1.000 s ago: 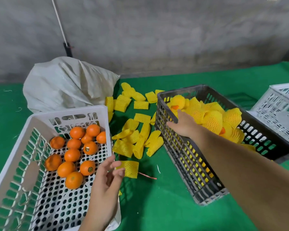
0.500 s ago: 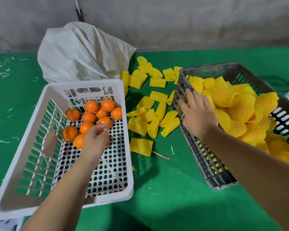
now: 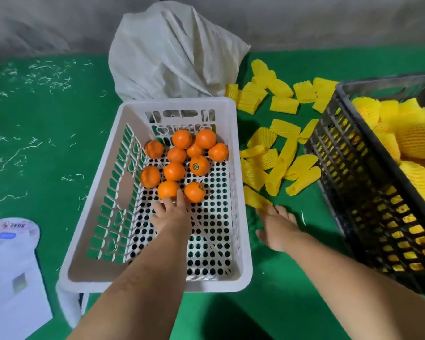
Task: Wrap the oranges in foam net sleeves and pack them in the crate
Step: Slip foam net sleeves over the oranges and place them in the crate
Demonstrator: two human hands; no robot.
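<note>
Head view: the left hand (image 3: 171, 217) is deep in the white basket (image 3: 155, 283) now, fingers stretched out and just touching the nearest orange (image 3: 167, 189) at the 12 o'clock edge of the hand, nothing gripped. Half a second ago that hand sat further up among the fruit. The right hand (image 3: 277, 228) has left the rim of the dark crate (image 3: 368, 192) and come down to the green surface (image 3: 59, 143), fingers straight, tips on a flat foam net sleeve (image 3: 255, 198) at the hand's 11 o'clock; whether it has any hold on it, I cannot tell.

Bare oranges (image 3: 182, 155) cluster at the far end of the basket. Loose yellow sleeves (image 3: 275, 155) lie scattered between basket and crate, more at 1 o'clock. Wrapped oranges (image 3: 412, 138) fill the crate at 3 o'clock.

The surface is green, strewn with pale shavings (image 3: 35, 77) toward 10 o'clock. A white sack (image 3: 172, 55) slumps at 12 o'clock against a grey wall (image 3: 304, 18). A white, blurred object (image 3: 10, 278) sits at 8 o'clock.
</note>
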